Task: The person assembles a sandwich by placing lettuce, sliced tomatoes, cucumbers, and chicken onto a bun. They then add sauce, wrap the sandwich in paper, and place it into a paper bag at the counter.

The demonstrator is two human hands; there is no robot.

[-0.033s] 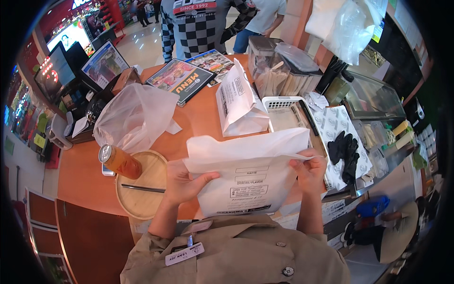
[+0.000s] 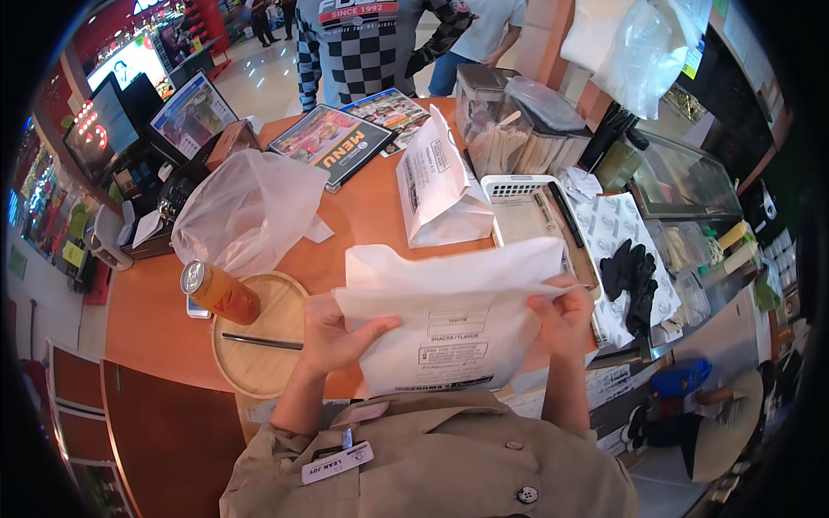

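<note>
A white printed paper bag (image 2: 471, 302) is stretched between my hands, close to my chest, with its top edge bent and its printed face toward me. My left hand (image 2: 338, 335) grips its left side, thumb laid across the front. On the opposite side, my right hand (image 2: 566, 318) pinches the upper right corner between thumb and fingers. A second white paper bag (image 2: 440, 194), folded at the top, stands upright just beyond on the orange counter (image 2: 358, 220). Whether anything lies inside either bag is hidden.
Left of my hands, a round wooden tray (image 2: 263, 367) holds a black straw (image 2: 262, 342) and an orange drink can (image 2: 220, 293). Beyond it are a clear plastic bag (image 2: 246, 211) and menus (image 2: 332, 147). A white basket (image 2: 527, 207) and black gloves (image 2: 630, 281) lie right. People stand across the counter.
The held paper bag's top edge and front have flexed slightly. Both hands keep their grip in nearly the same place.
</note>
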